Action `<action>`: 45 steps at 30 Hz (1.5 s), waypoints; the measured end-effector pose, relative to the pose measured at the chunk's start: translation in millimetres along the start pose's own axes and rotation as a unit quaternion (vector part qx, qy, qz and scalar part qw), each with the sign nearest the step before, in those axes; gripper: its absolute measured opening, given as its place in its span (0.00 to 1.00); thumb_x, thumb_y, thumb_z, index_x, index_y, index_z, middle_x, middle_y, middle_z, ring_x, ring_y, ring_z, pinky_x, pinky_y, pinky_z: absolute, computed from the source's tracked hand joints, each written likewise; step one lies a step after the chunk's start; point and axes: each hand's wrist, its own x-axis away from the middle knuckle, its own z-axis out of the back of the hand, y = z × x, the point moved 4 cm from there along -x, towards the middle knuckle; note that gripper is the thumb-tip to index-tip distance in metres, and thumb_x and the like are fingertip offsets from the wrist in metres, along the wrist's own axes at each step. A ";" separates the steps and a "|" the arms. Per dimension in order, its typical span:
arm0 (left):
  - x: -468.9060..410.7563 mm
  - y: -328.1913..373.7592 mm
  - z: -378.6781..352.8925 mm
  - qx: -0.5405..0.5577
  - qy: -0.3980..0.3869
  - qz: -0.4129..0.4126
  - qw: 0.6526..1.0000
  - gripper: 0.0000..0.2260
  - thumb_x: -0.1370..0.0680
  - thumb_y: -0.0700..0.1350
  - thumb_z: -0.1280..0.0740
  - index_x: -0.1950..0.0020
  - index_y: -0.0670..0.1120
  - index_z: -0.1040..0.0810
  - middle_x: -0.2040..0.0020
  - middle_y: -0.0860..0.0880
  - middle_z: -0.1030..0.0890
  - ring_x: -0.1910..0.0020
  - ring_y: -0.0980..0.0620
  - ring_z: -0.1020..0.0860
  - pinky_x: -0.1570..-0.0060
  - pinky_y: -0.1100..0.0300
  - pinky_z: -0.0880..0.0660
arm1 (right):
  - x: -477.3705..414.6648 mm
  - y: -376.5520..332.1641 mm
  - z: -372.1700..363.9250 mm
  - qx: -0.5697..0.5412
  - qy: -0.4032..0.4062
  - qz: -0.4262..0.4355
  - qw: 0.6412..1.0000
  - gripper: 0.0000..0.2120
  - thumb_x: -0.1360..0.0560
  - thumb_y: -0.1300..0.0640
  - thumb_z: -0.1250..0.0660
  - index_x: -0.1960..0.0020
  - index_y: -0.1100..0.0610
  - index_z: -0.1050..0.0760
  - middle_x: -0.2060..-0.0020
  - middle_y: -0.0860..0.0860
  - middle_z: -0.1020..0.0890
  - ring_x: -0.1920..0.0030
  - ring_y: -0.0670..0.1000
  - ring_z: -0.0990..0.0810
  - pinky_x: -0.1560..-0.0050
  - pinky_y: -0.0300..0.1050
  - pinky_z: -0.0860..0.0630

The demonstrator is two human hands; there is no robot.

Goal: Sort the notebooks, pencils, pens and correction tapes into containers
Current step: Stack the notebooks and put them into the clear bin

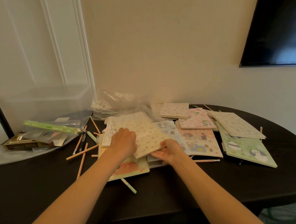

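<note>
A person's left grip [123, 142] and right grip [168, 149] both clasp a cream, dot-patterned paper notebook [144, 129] over a dark oval table [44, 187]. Beside it, a pink cartoon-covered notebook [197, 140] reads "cutie day", upside down.

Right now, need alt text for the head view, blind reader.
A person's left hand and right hand hold a cream dotted notebook over a pile of pastel spiral notebooks on a dark oval table. To the left, pale wooden pencils lie scattered near a clear plastic bin.
</note>
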 end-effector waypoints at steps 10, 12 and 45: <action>-40.4 31.7 -6.2 0.177 0.038 -0.089 0.979 0.19 0.16 0.44 0.52 0.25 0.43 0.42 0.28 0.42 0.37 0.30 0.45 0.37 0.34 0.52 0.38 | -29.8 -3.8 -14.6 -0.101 -0.054 -0.008 0.993 0.19 0.21 0.73 0.50 0.32 0.65 0.36 0.36 0.63 0.28 0.36 0.63 0.29 0.41 0.63 0.30; -40.9 29.6 -6.9 0.217 0.038 -0.088 0.971 0.19 0.16 0.46 0.52 0.26 0.44 0.39 0.28 0.43 0.36 0.29 0.46 0.38 0.33 0.53 0.39 | -38.2 -1.0 -24.7 -0.106 -0.058 -0.006 0.993 0.20 0.21 0.73 0.51 0.31 0.64 0.36 0.37 0.63 0.28 0.37 0.63 0.28 0.49 0.61 0.26; -55.0 23.9 -16.4 0.349 -0.051 -0.053 0.934 0.16 0.24 0.49 0.42 0.71 0.47 0.37 0.71 0.48 0.35 0.69 0.49 0.37 0.64 0.55 0.40 | -22.7 -52.3 10.8 0.377 -0.113 0.000 0.919 0.08 0.23 0.63 0.36 0.47 0.66 0.24 0.55 0.60 0.17 0.54 0.54 0.17 0.49 0.44 0.20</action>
